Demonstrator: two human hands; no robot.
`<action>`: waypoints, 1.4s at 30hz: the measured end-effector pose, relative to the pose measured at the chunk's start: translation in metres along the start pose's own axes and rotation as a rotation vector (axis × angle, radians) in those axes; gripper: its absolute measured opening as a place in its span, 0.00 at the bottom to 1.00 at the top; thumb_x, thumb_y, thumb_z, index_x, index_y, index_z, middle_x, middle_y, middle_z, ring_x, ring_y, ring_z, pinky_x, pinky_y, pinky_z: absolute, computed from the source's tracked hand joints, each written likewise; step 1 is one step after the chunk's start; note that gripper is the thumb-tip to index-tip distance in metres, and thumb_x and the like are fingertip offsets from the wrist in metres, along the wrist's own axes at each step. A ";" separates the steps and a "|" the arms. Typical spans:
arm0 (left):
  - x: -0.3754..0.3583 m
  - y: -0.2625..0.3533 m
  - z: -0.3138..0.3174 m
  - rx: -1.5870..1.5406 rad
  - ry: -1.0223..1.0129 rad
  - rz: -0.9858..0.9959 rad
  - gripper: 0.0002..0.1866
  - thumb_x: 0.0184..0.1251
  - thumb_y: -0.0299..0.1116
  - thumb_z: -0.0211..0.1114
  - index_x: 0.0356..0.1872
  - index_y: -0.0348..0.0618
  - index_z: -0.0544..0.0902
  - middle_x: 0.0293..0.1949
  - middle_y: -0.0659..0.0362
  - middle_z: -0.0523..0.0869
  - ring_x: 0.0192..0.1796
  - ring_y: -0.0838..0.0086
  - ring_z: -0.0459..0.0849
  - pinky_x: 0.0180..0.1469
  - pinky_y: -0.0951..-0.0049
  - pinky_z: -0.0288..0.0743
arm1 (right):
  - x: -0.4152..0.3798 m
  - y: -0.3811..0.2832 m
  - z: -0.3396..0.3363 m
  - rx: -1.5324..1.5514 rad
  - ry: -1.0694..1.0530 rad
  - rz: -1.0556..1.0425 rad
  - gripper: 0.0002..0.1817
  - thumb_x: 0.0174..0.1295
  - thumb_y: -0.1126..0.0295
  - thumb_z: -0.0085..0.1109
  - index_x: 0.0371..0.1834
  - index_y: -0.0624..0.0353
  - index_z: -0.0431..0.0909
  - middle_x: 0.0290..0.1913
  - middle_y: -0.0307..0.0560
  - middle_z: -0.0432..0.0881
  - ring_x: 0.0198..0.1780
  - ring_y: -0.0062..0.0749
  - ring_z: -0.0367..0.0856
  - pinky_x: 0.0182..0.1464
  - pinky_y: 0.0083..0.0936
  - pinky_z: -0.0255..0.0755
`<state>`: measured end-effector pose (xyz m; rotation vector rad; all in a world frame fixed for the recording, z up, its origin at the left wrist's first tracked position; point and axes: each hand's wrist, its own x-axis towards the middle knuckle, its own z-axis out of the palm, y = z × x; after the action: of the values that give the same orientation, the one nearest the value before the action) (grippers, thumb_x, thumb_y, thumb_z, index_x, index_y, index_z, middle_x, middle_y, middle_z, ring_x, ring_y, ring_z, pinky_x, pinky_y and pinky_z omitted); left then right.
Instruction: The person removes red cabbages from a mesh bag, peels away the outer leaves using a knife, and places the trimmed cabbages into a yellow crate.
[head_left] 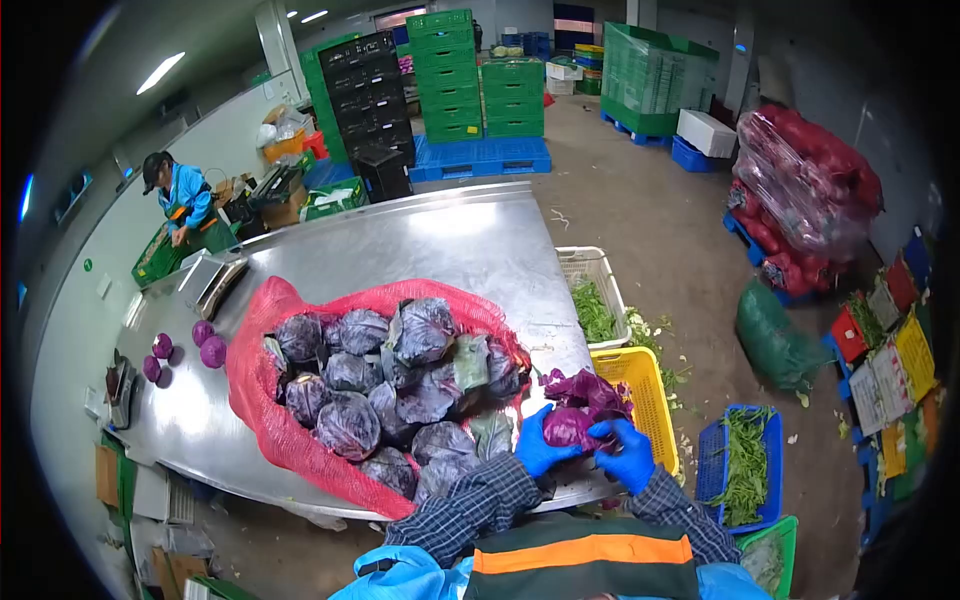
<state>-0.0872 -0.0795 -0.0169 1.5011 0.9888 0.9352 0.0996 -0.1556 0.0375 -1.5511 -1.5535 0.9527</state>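
A purple cabbage is held between my two blue-gloved hands near the right front edge of the metal table. My left hand is wrapped round its left side. On the right, my right hand has its fingers bent against the cabbage. Loose purple leaves lie just behind it, by the table edge. To the left, an opened red mesh bag surrounds many dark cabbages with their outer leaves on.
Several smaller cabbages sit at the table's left, near scales. Right of the table are a yellow basket, a white basket and a blue basket. A co-worker stands at the far left. Stacked green crates are behind.
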 end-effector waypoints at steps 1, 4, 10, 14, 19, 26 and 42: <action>0.000 0.005 -0.002 -0.021 0.010 -0.006 0.47 0.32 0.40 0.82 0.57 0.30 0.69 0.47 0.49 0.82 0.50 0.66 0.81 0.56 0.66 0.75 | 0.011 0.008 0.005 0.343 0.116 -0.079 0.16 0.48 0.77 0.61 0.43 0.61 0.78 0.40 0.42 0.81 0.44 0.27 0.79 0.48 0.25 0.73; -0.002 -0.006 -0.007 -0.334 0.032 -0.057 0.38 0.41 0.34 0.79 0.56 0.33 0.70 0.47 0.53 0.82 0.48 0.67 0.82 0.55 0.65 0.76 | 0.030 0.014 -0.025 0.641 0.354 -0.046 0.08 0.53 0.76 0.62 0.36 0.59 0.78 0.30 0.39 0.79 0.31 0.22 0.76 0.31 0.20 0.70; 0.008 -0.012 -0.040 -0.720 -0.044 -0.088 0.39 0.51 0.40 0.71 0.64 0.37 0.66 0.57 0.53 0.76 0.59 0.66 0.75 0.64 0.65 0.67 | 0.051 0.018 -0.078 0.373 0.269 0.153 0.25 0.52 0.72 0.69 0.55 0.61 0.76 0.36 0.42 0.83 0.35 0.22 0.80 0.35 0.19 0.72; 0.008 -0.014 -0.041 -0.906 -0.129 -0.188 0.40 0.51 0.41 0.70 0.66 0.38 0.65 0.60 0.53 0.74 0.61 0.65 0.74 0.64 0.64 0.67 | 0.040 -0.035 -0.022 0.349 0.048 -0.036 0.37 0.46 0.75 0.73 0.63 0.57 0.70 0.61 0.42 0.73 0.60 0.29 0.71 0.62 0.27 0.67; 0.003 0.007 -0.040 -0.894 -0.126 -0.175 0.38 0.54 0.39 0.67 0.66 0.39 0.64 0.60 0.53 0.74 0.60 0.64 0.75 0.63 0.64 0.69 | 0.044 -0.045 0.023 0.043 0.056 -0.394 0.35 0.47 0.67 0.73 0.62 0.59 0.72 0.60 0.45 0.75 0.60 0.30 0.73 0.62 0.30 0.67; 0.003 -0.002 -0.036 -0.723 -0.158 -0.125 0.35 0.54 0.38 0.66 0.64 0.39 0.66 0.60 0.52 0.74 0.60 0.63 0.75 0.63 0.62 0.69 | 0.060 -0.052 0.017 0.512 0.244 0.049 0.16 0.60 0.64 0.65 0.45 0.64 0.80 0.30 0.41 0.81 0.30 0.25 0.79 0.35 0.19 0.74; -0.016 -0.006 -0.065 -1.472 -0.259 -0.415 0.43 0.57 0.55 0.61 0.70 0.43 0.58 0.68 0.46 0.63 0.69 0.52 0.64 0.70 0.47 0.58 | 0.036 -0.066 0.035 0.565 0.158 0.196 0.27 0.53 0.75 0.67 0.59 0.61 0.74 0.44 0.39 0.82 0.46 0.26 0.80 0.48 0.23 0.76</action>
<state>-0.1536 -0.0720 -0.0149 0.1342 0.1878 0.7865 0.0384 -0.1193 0.0803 -1.3386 -0.9227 1.2170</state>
